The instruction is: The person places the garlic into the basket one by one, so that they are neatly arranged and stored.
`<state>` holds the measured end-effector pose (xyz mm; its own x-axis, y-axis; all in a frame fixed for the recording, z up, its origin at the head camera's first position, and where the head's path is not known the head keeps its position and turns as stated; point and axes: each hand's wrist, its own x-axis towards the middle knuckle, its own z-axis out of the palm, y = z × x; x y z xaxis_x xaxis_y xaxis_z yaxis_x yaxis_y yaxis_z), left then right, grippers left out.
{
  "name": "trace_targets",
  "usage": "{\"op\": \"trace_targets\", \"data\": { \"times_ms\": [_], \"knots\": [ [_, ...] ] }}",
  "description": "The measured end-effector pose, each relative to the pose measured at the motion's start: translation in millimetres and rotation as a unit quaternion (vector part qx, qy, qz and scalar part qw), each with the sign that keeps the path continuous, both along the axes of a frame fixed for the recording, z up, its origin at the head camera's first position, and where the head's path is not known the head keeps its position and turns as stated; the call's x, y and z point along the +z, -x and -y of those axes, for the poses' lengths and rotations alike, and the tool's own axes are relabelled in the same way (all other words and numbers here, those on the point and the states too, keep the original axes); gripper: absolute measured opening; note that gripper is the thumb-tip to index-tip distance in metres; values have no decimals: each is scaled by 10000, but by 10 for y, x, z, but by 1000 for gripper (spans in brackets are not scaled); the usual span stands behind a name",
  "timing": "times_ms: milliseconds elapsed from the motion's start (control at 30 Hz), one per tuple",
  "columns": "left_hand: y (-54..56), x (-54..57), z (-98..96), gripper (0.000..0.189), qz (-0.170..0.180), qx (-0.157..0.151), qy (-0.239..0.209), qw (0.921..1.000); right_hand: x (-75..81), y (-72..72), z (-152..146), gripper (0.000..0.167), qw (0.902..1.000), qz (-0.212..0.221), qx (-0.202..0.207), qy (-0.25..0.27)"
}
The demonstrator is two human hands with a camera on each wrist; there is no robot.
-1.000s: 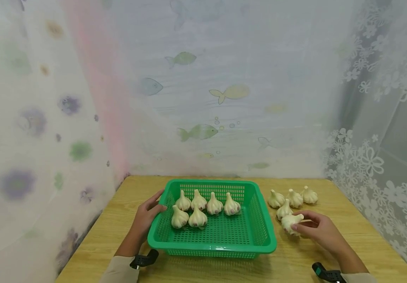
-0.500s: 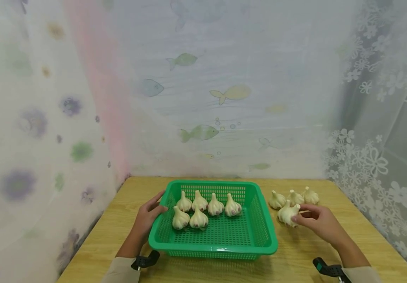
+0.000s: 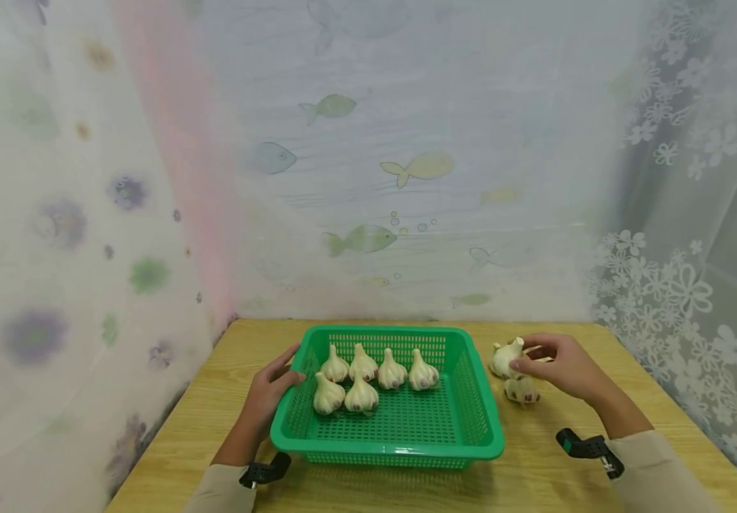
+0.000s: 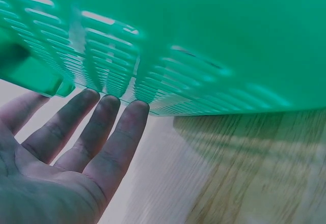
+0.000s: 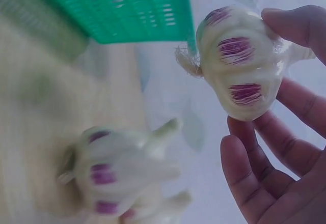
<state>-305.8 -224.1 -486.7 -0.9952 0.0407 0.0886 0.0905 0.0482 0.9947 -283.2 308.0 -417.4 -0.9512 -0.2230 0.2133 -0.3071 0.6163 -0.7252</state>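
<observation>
My right hand (image 3: pixel 563 367) pinches a garlic bulb (image 3: pixel 506 358) between thumb and fingers, right of the green plastic basket (image 3: pixel 400 450). In the right wrist view, this purple-streaked bulb (image 5: pixel 244 63) is off the table, its stem toward the palm. Another bulb (image 3: pixel 522 390) sits just below it on the table. At the basket's left side my left hand (image 3: pixel 264 395) holds the rim, thumb over the top; the left wrist view has its fingertips (image 4: pixel 136 113) against the slotted outer wall. Several garlic bulbs (image 3: pixel 361 395) stand inside, toward the back and left.
Part of a further bulb (image 3: pixel 495 348) shows behind the held one; the right hand hides what lies beyond. The wooden table (image 3: pixel 612 399) meets a fish-printed curtain (image 3: pixel 419 278) at the back. More patterned sheeting hangs at both sides.
My right hand has moved away from me and slightly left with the garlic bulb, now hiding the back bulbs. The left hand and basket have stayed in place.
</observation>
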Motion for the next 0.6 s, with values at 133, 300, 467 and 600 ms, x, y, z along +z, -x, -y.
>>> {"op": "trace_targets", "data": {
  "times_ms": [133,300,467,600],
  "knots": [
    [-2,-3,1,61,-6,1,-12,10000,87,92,71,63,9999,10,116,-8],
    [-1,-7,9,62,-44,-47,-41,10000,161,154,195,66,9999,39,55,-105],
    [17,-21,10,62,-66,-54,-53,9999,244,190,321,62,9996,60,214,-160],
    [30,-39,20,63,-47,-36,-58,10000,286,227,403,58,9990,-5,376,-247]
  ]
}}
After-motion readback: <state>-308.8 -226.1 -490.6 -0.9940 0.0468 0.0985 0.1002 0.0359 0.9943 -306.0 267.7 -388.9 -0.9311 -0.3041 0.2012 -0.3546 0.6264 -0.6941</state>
